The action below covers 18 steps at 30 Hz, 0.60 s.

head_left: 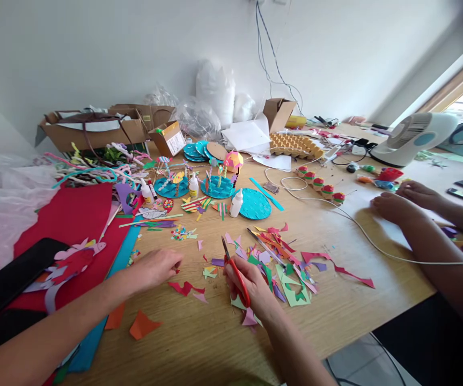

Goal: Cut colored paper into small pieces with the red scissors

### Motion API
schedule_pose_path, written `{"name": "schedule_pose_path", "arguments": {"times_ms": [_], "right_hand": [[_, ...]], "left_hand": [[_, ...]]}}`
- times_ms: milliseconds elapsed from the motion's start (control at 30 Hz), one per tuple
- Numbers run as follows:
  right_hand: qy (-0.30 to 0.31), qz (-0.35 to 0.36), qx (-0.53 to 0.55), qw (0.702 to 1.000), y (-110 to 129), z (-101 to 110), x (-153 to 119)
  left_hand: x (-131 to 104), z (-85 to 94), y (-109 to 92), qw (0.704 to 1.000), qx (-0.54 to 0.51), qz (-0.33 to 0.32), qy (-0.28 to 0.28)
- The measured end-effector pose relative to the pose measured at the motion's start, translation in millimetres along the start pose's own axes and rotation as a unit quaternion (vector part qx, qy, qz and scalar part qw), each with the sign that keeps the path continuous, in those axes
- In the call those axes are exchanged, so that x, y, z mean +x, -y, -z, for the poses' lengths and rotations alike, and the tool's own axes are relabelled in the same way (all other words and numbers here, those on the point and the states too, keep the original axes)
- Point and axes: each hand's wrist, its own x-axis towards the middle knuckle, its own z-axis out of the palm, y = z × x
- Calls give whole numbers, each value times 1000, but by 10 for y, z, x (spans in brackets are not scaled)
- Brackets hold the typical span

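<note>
1. Red-handled scissors sit in my right hand, my fingers wrapped around the handles and the blades pointing away from me, over the desk.
2. My left hand is to the left of the scissors, fingers curled inward; I cannot tell whether they pinch anything.
3. Between my hands and a little nearer to me lies a jagged red paper scrap; an orange paper piece lies nearer still.
4. To the right of the scissors spreads a heap of coloured scraps, among them a light green sheet with holes cut through it.
5. Beyond my hands, a white glue bottle stands upright just beside a flat blue disc; a decorated blue disc is farther back.
6. At my left, a large red sheet lies partly under a black case.
7. At my right, another person's hands rest near a row of red-and-green painted egg cups, with a white fan behind.
</note>
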Motion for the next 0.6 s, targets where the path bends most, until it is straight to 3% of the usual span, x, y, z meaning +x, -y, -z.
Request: {"name": "schedule_pose_path", "arguments": {"times_ms": [233, 600], "right_hand": [[1, -4, 1, 1000, -1, 4, 15], [-2, -2, -2, 1000, -41, -10, 15]], "left_hand": [[-64, -58, -122, 1000, 15, 9, -26], [-13, -76, -78, 1000, -11, -6, -23]]}}
